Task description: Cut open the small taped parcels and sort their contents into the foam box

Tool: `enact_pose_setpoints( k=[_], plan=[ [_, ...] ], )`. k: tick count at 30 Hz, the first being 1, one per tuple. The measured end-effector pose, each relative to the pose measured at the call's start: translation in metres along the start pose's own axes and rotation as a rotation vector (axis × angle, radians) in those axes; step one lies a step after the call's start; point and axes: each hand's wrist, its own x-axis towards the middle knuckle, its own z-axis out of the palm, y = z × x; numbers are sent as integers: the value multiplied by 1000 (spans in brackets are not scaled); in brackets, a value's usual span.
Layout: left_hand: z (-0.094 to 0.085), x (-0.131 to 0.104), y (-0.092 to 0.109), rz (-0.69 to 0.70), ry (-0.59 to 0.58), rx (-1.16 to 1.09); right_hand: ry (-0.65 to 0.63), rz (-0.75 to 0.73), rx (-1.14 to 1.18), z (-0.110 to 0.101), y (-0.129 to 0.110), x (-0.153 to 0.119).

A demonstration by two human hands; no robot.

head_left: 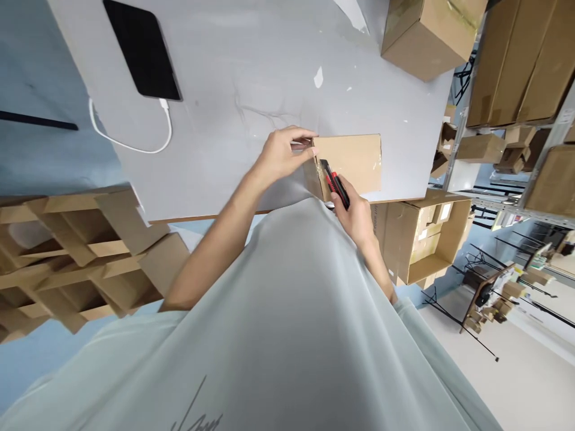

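Note:
A small brown cardboard box (354,158) lies on the table near its front edge, with shiny tape showing along its left and right ends. My left hand (287,149) grips the box's upper left corner, thumb on the top face and fingers against the left end. In my right hand (353,212) is a red and black box cutter (336,184), the fist wrapped round its handle. The cutter's tip points up and left, over the taped left end of the box. Whether the blade touches the cardboard I cannot tell.
A dark phone or tablet (141,51) with a white cable (135,149) lies on the grey table (211,78). A bigger carton (431,39) stands at the back right. Open boxes (76,251) sit at lower left, another open carton (431,242) at right, beside loaded shelves (552,129).

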Motion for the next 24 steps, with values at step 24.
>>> enact_pose_setpoints(
  k=[24],
  plan=[
    [36,-17,-1,-50,149,4,-351,291,-673,-2,-84,-13]
  ],
)
